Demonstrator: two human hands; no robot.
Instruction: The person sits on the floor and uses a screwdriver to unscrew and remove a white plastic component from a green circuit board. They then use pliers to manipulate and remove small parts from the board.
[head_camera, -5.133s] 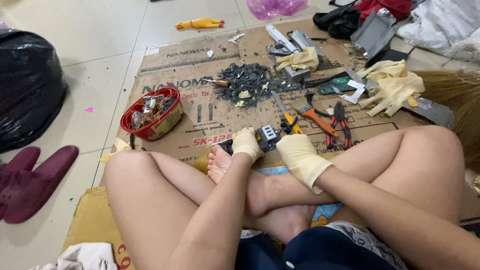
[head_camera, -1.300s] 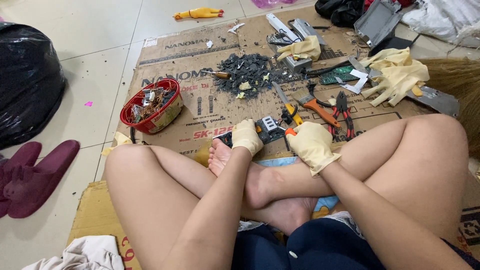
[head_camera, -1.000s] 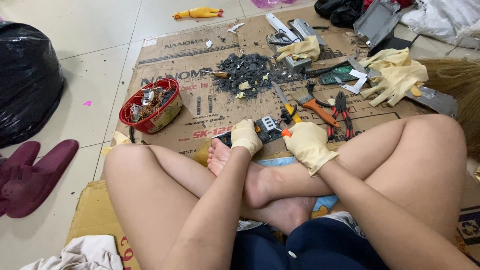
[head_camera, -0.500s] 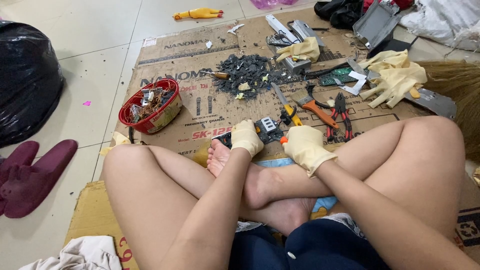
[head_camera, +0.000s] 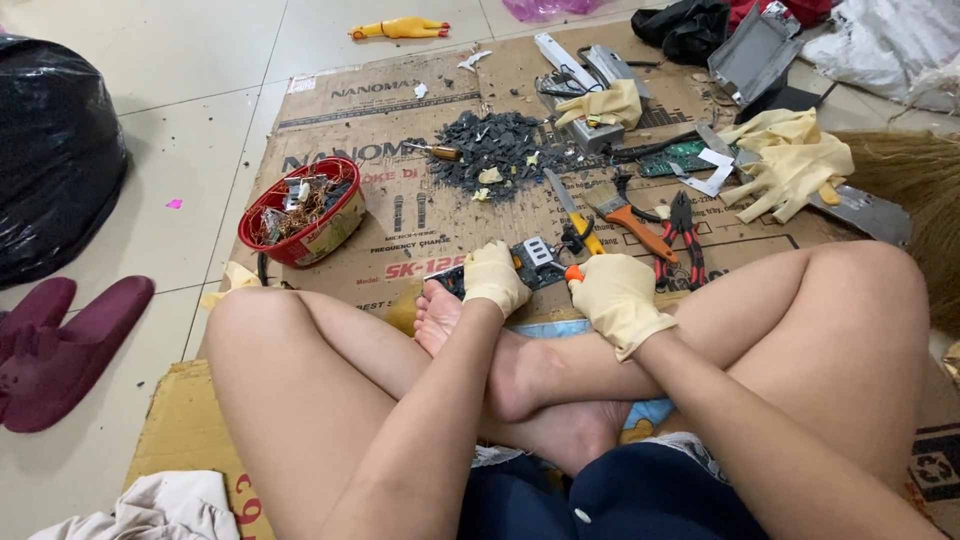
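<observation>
1. Small dark circuit board lay on the cardboard sheet, just in front of the person's crossed legs and touching the bare toes area.
2. Left hand, in a cream glove, was closed down over the board's left end, pinning it flat.
3. Right hand, also gloved, was wrapped tight around an orange-handled tool; only the handle end showed, probably a screwdriver, tip hidden against the board.
4. Just beyond: yellow-handled cutter, orange-handled pliers, red-handled pliers, all loose on the cardboard.
5. Further out: pile of dark broken chips, green circuit board, spare cream gloves, grey metal casing.
6. Left side: red bowl holding copper wire and metal scraps; black bag and maroon slippers on the tiled floor.
7. Risk, as judged: tool tip could slip off the board towards the left fingers or the bare foot right beside it, since the board was held only by hand pressure on soft cardboard.
8. Risk: prised parts could fly off and get lost in the clutter; thin gloves would give little protection from sharp edges.
</observation>
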